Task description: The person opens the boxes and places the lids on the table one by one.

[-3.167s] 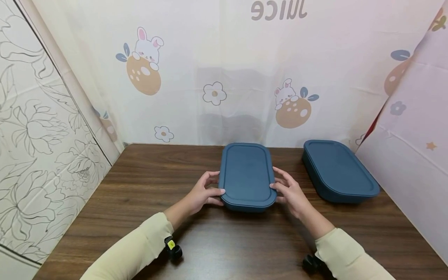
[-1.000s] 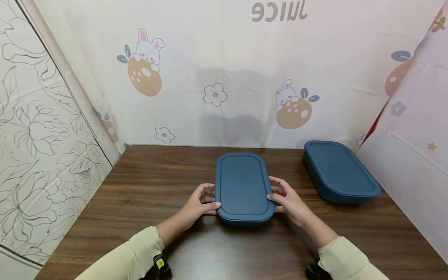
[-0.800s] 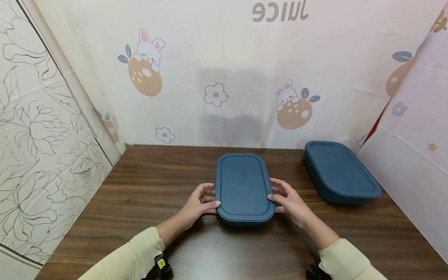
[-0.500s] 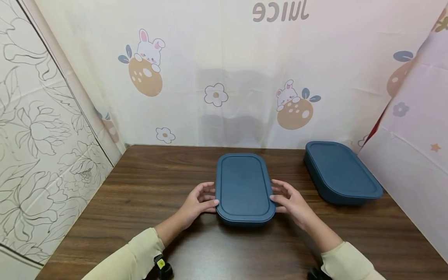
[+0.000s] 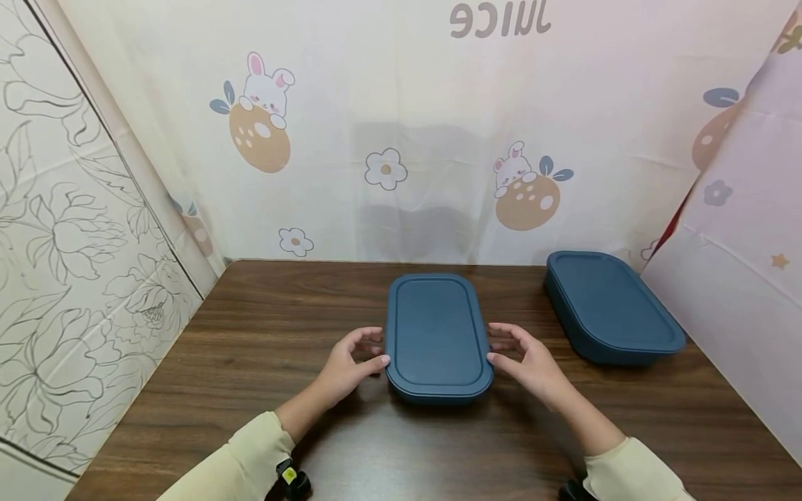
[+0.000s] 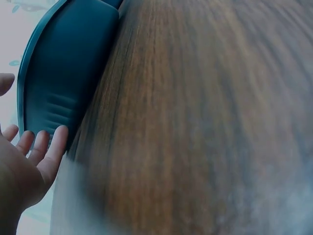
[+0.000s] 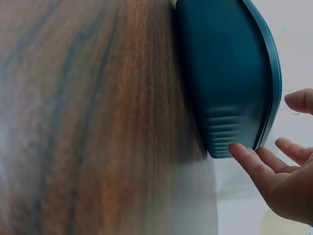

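Note:
A dark blue lidded food container rests on the wooden table in the middle of the head view, its lid on and lying lengthwise away from me. Beside its left side is my left hand, fingers spread and relaxed, thumb tip right at the lid's edge. My right hand is at the opposite side in a similar pose, a sliver of table showing between fingers and box. In the wrist views, loosely bent fingers stand near ribbed grooves on the container's side, and the right fingers likewise. Neither hand grips it.
A second blue lidded container sits at the table's back right, slightly angled, beside the right-hand cloth. Printed curtain cloth hangs along the table's back edge. A floral panel borders the left. Wrist cameras are strapped under the sleeves.
The container has come a little toward me since the oldest frame, held by both hands. Over the last half second it stays put while both hands loosen and draw slightly outward.

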Available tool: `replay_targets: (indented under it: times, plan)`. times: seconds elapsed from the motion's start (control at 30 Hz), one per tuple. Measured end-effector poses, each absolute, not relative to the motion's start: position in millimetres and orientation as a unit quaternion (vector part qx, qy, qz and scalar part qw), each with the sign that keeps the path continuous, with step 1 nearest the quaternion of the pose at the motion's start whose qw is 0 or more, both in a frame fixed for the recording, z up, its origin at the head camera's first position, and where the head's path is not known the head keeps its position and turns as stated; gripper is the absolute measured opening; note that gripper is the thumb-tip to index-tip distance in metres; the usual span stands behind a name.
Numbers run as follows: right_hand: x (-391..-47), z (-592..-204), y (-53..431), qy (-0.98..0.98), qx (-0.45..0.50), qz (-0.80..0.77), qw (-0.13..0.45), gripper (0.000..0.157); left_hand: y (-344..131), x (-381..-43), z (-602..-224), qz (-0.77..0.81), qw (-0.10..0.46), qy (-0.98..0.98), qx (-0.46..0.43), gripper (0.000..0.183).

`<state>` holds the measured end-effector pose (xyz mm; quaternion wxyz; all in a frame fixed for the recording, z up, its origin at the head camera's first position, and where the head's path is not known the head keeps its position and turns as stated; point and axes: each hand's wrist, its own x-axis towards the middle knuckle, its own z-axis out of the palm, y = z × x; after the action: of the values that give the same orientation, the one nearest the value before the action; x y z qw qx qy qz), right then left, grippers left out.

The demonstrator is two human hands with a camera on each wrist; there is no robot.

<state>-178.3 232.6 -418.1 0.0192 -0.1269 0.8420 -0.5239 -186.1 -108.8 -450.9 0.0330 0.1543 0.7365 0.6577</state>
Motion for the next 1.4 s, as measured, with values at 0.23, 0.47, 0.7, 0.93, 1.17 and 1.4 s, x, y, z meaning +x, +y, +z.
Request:
replay_targets:
  times: [0.23,0.47,0.7,0.93,1.17,1.4]
  plan:
    - [-173.4,-416.1,235.1,0.866,-0.155,-0.475,-0.015,0.049,-108.7,-184.4,-446.0,0.604,-0.025,0.778,0.169,0.048]
    - [-170.5,-413.5,238.0,0.872,-0.199,-0.442,-0.063,0.047,-106.6,-180.1,-436.1,0.594,-0.046,0.778,0.202,0.046]
    - [-167.8,-409.3,238.5,0.884,-0.243,-0.384,-0.11,0.047,-110.9,-183.9,-445.0,0.555,-0.082,0.795,0.233,0.043]
    - [-163.0,-405.2,239.1,0.896,-0.279,-0.318,-0.136,0.049,-114.8,-182.7,-441.8,0.485,-0.117,0.821,0.277,0.043]
    - [-161.0,-403.1,238.7,0.895,-0.309,-0.283,-0.151,0.049,-117.2,-180.0,-433.7,0.447,-0.13,0.832,0.301,0.043]
    - [-159.3,-400.1,236.9,0.891,-0.335,-0.26,-0.164,0.051,-118.9,-181.9,-427.7,0.393,-0.179,0.832,0.347,0.042]
